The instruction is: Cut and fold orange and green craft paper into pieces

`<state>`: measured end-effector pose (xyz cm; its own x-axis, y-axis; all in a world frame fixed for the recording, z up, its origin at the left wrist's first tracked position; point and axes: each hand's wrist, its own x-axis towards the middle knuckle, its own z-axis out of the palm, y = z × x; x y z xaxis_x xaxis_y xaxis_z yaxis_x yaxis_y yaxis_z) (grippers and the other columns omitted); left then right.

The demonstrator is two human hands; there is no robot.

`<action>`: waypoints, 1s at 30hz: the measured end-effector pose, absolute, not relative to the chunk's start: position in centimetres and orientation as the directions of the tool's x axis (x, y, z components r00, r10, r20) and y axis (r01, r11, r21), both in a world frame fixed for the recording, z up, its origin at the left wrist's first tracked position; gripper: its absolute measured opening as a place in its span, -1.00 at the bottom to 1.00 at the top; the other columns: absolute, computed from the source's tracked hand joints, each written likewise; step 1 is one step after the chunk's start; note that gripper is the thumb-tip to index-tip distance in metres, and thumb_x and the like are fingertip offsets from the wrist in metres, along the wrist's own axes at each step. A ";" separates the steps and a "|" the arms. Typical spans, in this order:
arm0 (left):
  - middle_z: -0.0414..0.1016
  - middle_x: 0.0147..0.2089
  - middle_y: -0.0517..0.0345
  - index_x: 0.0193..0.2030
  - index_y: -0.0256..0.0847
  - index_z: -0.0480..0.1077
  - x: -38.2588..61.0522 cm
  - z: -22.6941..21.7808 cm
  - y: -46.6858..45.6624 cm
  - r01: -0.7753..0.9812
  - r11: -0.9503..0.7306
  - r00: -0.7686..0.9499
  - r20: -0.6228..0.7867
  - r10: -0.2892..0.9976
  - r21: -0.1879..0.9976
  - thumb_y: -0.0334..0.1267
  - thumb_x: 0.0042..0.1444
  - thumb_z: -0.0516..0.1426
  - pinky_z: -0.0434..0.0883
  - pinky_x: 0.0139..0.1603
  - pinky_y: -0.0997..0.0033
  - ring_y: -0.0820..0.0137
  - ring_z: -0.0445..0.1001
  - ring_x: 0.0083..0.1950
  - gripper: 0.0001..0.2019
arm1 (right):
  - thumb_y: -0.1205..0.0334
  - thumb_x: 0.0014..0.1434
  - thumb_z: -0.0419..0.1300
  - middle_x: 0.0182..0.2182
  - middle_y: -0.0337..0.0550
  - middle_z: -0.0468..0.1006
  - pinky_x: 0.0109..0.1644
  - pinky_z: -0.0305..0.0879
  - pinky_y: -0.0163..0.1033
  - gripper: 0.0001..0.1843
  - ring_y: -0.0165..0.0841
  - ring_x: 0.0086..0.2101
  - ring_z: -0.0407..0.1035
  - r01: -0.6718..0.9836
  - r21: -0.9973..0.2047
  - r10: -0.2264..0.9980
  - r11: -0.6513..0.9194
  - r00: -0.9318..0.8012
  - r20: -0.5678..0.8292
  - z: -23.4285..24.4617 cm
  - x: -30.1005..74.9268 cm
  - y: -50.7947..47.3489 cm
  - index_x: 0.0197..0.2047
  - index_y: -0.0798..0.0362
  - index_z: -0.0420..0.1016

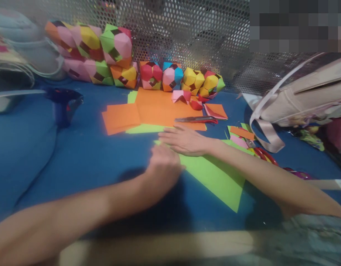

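A sheet of bright green paper [217,177] lies slantwise on the blue tabletop [103,162], one corner pointing toward me. My right hand [187,140] rests flat across its far left part, fingers stretched out to the left. Just in front of it, my left hand [164,162] is curled into a fist over the paper's left end. The inside of that fist is hidden and slightly blurred. Beyond both hands are orange sheets [156,107] on top of green ones, with a smaller orange stack [123,116] overlapping at the left. A slim cutter knife [194,119] lies on the orange paper.
Several folded-paper cubes [150,75] line the back against a perforated metal panel [181,33]. A dark blue glue gun [62,105] with a cord stands left. Paper scraps [241,135], red-handled scissors [266,156] and a pale bag [306,88] with a strap are right.
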<state>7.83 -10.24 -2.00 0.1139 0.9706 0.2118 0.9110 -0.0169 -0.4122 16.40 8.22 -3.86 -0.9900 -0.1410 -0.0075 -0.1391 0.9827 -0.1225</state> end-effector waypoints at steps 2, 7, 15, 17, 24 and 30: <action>0.57 -0.28 -0.44 -0.23 -0.57 0.51 7.9 -2.1 -10.3 0.910 -0.021 0.119 0.212 0.970 -0.415 -0.01 0.24 0.14 0.35 -0.35 0.20 0.01 0.53 -0.30 -0.52 | 0.02 0.46 -0.23 0.40 -0.08 0.16 0.43 -0.17 0.07 -0.41 -0.27 0.41 -0.08 -0.144 -0.120 -0.146 0.982 -0.989 -0.008 -3.9 16.4 8.2 0.43 0.04 0.11; 0.56 -0.28 -0.49 -0.22 -0.60 0.50 8.0 -2.3 -10.4 0.909 -0.038 0.141 0.219 0.966 -0.416 -0.04 0.24 0.16 0.35 -0.34 0.16 0.00 0.53 -0.32 -0.53 | 0.00 0.45 -0.22 0.40 -0.08 0.14 0.42 -0.18 0.09 -0.40 -0.25 0.41 -0.08 -0.161 -0.121 -0.164 0.980 -0.986 -0.014 -4.0 16.3 8.4 0.44 0.04 0.11; 0.56 -0.27 -0.53 -0.21 -0.61 0.49 8.0 -2.4 -10.4 0.892 -0.045 0.169 0.239 0.956 -0.450 -0.02 0.22 0.16 0.40 -0.31 0.14 -0.05 0.56 -0.30 -0.51 | 0.00 0.45 -0.19 0.41 -0.11 0.13 0.43 -0.20 0.07 -0.41 -0.28 0.41 -0.10 -0.158 -0.120 -0.160 0.980 -0.987 -0.003 -4.3 16.4 8.5 0.44 0.00 0.08; 0.57 -0.24 -0.56 -0.21 -0.60 0.50 8.0 -2.2 -10.3 0.894 -0.042 0.159 0.228 0.961 -0.447 -0.01 0.22 0.17 0.42 -0.29 0.13 -0.07 0.57 -0.26 -0.51 | -0.01 0.45 -0.20 0.41 -0.10 0.13 0.43 -0.18 0.08 -0.41 -0.27 0.41 -0.09 -0.158 -0.119 -0.160 0.980 -0.987 -0.007 -4.2 16.4 8.5 0.44 0.00 0.09; 0.56 -0.15 -0.57 -0.14 -0.57 0.50 7.8 -2.5 -10.1 0.929 -0.058 0.150 0.231 0.961 -0.365 0.00 0.22 0.17 0.45 -0.20 0.03 -0.20 0.57 -0.10 -0.51 | -0.05 0.45 -0.22 0.40 -0.11 0.15 0.42 -0.15 0.06 -0.40 -0.26 0.40 -0.06 -0.154 -0.107 -0.156 0.982 -0.987 -0.020 -3.7 16.4 8.2 0.44 -0.02 0.11; 0.56 -0.18 -0.56 -0.15 -0.57 0.49 7.8 -2.5 -10.0 0.918 -0.061 0.163 0.232 0.959 -0.391 0.04 0.19 0.18 0.46 -0.18 0.00 -0.22 0.58 -0.13 -0.47 | -0.05 0.45 -0.23 0.39 -0.05 0.17 0.40 -0.13 0.09 -0.38 -0.21 0.39 -0.03 -0.175 -0.095 -0.177 0.980 -0.984 -0.017 -3.6 16.4 8.2 0.43 0.03 0.12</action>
<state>7.79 -10.00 -2.55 0.1628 0.9590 0.2321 0.9184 -0.0613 -0.3909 16.40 8.23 -3.61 -0.9840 -0.1771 -0.0167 -0.1748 0.9800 -0.0955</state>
